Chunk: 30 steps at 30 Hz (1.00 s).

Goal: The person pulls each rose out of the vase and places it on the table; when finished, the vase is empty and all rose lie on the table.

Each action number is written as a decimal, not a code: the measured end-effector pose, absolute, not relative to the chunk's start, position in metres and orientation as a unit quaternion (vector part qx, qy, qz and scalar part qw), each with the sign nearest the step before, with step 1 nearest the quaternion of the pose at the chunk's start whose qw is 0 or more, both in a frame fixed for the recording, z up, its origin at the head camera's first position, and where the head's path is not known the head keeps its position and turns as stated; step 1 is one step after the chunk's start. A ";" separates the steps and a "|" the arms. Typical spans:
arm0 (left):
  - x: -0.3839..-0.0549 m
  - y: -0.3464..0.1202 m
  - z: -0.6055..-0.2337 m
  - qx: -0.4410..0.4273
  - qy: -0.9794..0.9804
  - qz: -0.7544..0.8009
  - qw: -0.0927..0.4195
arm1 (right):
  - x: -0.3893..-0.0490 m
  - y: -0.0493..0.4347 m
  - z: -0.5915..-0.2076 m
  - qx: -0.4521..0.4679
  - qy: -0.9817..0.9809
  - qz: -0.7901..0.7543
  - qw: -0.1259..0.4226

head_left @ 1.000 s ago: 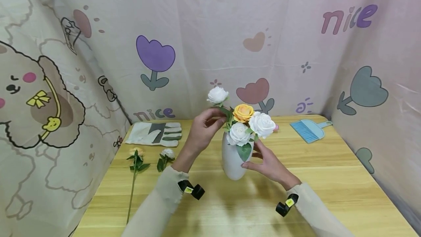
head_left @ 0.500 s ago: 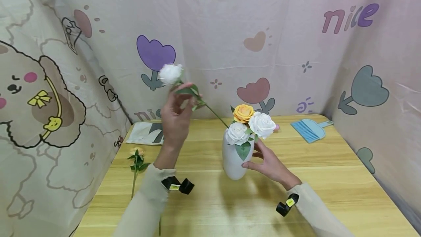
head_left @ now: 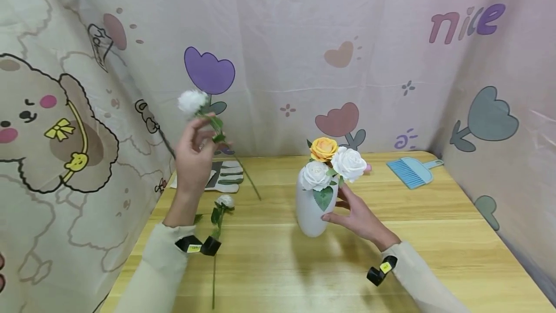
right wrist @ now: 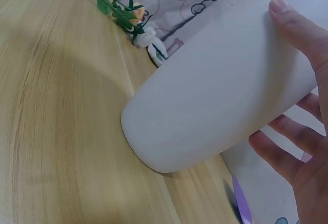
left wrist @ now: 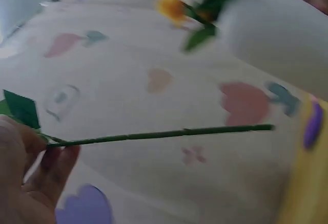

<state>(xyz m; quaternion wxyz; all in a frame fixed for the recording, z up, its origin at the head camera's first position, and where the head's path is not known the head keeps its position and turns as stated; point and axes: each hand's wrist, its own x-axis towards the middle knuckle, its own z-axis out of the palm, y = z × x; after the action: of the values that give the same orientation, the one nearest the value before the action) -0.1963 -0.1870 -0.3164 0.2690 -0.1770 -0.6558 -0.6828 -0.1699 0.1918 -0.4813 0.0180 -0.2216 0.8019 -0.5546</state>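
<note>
My left hand (head_left: 193, 161) pinches a white rose (head_left: 192, 102) just below its bloom, up in the air left of the vase. Its bare green stem (left wrist: 154, 136) slants down to the right, and the whole lower end shows in the left wrist view. A white vase (head_left: 309, 214) stands upright on the table with two white roses and a yellow rose (head_left: 324, 149) in its mouth. Around the vase's right side my right hand (head_left: 362, 217) grips, thumb (right wrist: 294, 24) on the near face and fingers behind.
Another white rose (head_left: 225, 201) lies on the wooden table at the left, with a pale orange rose (right wrist: 137, 13) near it in the right wrist view. Behind them is a work glove (head_left: 230, 177). A blue dustpan with brush (head_left: 412, 170) lies at the back right. Printed curtains enclose the table.
My left hand has drawn the white rose up and left, and its stem has come out of the vase. My right hand stays on the vase, which has not moved.
</note>
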 end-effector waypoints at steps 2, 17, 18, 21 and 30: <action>-0.196 -0.193 -0.334 -0.153 -0.710 -0.653 0.217 | -0.170 0.192 -0.482 -0.221 0.802 -0.554 0.018; -0.186 -0.199 -0.468 -0.048 -0.798 -0.598 -0.054 | -0.171 0.192 -0.481 -0.221 0.802 -0.554 0.020; -0.186 -0.198 -0.475 -0.043 -0.800 -0.595 -0.061 | -0.171 0.193 -0.481 -0.220 0.802 -0.554 0.020; -0.185 -0.195 -0.494 -0.027 -0.805 -0.587 -0.083 | -0.171 0.193 -0.482 -0.219 0.802 -0.555 0.019; -0.179 -0.183 -0.515 0.033 -0.821 -0.562 -0.098 | -0.171 0.193 -0.483 -0.219 0.801 -0.557 0.019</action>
<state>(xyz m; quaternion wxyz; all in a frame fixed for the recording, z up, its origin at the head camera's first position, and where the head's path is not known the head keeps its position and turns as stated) -0.1794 -0.1829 -0.5155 -0.0975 0.0326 -0.8205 -0.5623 -0.1711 0.1935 -0.4830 0.0192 -0.2192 0.8008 -0.5571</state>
